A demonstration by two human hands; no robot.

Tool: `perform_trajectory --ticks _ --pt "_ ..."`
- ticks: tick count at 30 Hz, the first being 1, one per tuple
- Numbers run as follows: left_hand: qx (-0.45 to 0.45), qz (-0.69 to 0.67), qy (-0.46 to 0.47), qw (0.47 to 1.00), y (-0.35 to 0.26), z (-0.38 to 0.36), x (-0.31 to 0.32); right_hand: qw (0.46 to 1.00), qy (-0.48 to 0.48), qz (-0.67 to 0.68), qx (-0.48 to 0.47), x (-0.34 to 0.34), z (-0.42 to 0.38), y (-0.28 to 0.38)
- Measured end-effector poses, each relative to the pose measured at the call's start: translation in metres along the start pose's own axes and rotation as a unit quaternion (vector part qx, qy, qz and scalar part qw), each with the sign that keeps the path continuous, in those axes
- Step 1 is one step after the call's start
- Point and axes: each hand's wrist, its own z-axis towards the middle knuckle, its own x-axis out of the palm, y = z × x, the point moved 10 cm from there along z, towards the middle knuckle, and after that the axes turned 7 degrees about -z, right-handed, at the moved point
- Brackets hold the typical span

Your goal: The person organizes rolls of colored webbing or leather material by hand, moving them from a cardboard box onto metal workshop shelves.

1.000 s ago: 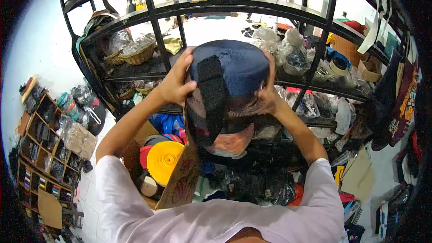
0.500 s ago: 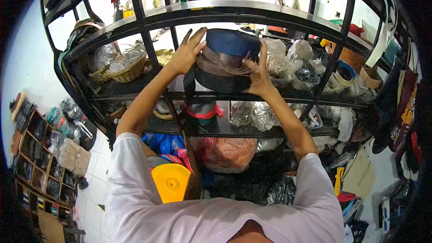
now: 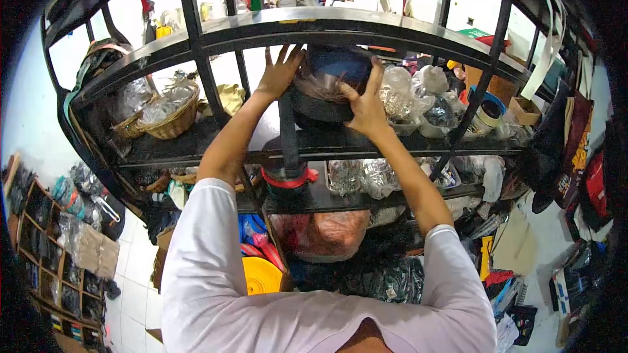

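Your left hand and right hand press open-palmed against either side of the stack of webbing rolls, fingers spread to keep the blue, brown and black rolls from sliding apart. The stack sits on the black metal shelf, between the wicker basket and the plastic-wrapped bundles.

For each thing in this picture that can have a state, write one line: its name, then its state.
Stack of webbing rolls: on the upper shelf, held from both sides.
Left hand: open, flat against the stack.
Right hand: open, pressing the stack's front.
Wicker basket: upright, filled with plastic-wrapped items.
Yellow roll: lying low down, partly hidden.
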Motion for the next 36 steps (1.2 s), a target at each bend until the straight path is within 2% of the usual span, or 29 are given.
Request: perform_trajectory --ticks 2,3,6,7,8,10,11,14,17,20,22,24,26,27,28,30,31,32,34,35,36 --pt "-0.009 0.011 -0.009 1.000 0.000 0.005 0.023 0.999 -0.002 -0.034 0.004 0.011 0.005 -0.004" --pt "-0.017 0.020 -0.011 1.000 -0.001 0.007 0.039 0.998 0.034 -0.049 0.026 0.020 0.006 -0.009" --pt "-0.011 -0.127 -0.162 0.978 0.002 0.005 0.054 0.991 0.089 -0.087 0.046 0.045 0.014 -0.019" --pt "-0.021 -0.034 0.037 0.999 -0.002 0.009 0.085 0.986 0.128 -0.095 0.057 0.055 0.014 -0.023" --pt "-0.020 -0.037 0.035 0.999 -0.002 0.011 0.079 0.979 0.167 -0.101 0.065 0.064 0.012 -0.027" --pt "-0.023 -0.001 -0.092 0.995 -0.001 0.005 0.058 0.978 0.170 -0.107 0.062 0.060 0.018 -0.023" --pt "-0.009 0.069 -0.061 0.996 -0.004 0.005 0.067 0.975 0.179 -0.113 0.069 0.059 0.019 -0.024" --pt "-0.002 0.079 -0.004 0.997 -0.006 0.003 0.071 0.968 0.209 -0.096 0.097 0.067 0.015 -0.030" --pt "0.011 0.003 -0.006 1.000 -0.004 0.002 0.053 0.974 0.187 -0.121 0.042 0.052 0.025 -0.007" --pt "-0.002 -0.046 -0.037 0.998 0.002 0.004 0.055 0.976 0.182 -0.113 0.046 0.055 0.029 -0.003" --pt "-0.038 -0.103 0.025 0.994 0.008 0.005 0.068 0.972 0.197 -0.123 0.043 0.053 0.034 -0.003" --pt "-0.066 -0.133 0.047 0.988 0.008 0.003 0.069 0.972 0.194 -0.135 0.014 0.048 0.033 0.001" --pt "-0.119 -0.173 0.143 0.967 0.013 0.000 0.072 0.982 0.154 -0.108 -0.017 0.045 0.031 -0.001" --pt "-0.114 -0.137 0.189 0.966 0.013 -0.004 0.054 0.979 0.175 -0.100 -0.027 0.045 0.030 0.004" --pt "-0.109 -0.127 0.146 0.975 0.019 -0.007 0.038 0.976 0.194 -0.092 -0.037 0.043 0.032 0.011" --pt "-0.238 -0.273 0.270 0.892 0.049 -0.014 0.053 0.972 0.204 -0.112 -0.022 0.045 0.032 0.015" --pt "-0.306 -0.345 0.264 0.847 0.062 -0.022 0.055 0.969 0.209 -0.133 -0.008 0.050 0.033 0.014" --pt "-0.291 -0.426 0.193 0.835 0.067 -0.018 0.075 0.975 0.195 -0.108 -0.023 0.046 0.035 0.013" --pt "-0.273 -0.485 0.100 0.825 0.062 -0.020 0.038 0.983 0.150 -0.094 -0.054 0.035 0.042 0.013" --pt "-0.294 -0.546 0.109 0.777 0.056 -0.032 0.025 0.989 0.148 -0.006 -0.023 0.029 0.043 0.007" --pt "-0.307 -0.576 0.142 0.744 0.048 -0.043 0.017 0.991 0.135 0.012 -0.008 0.023 0.045 0.002"
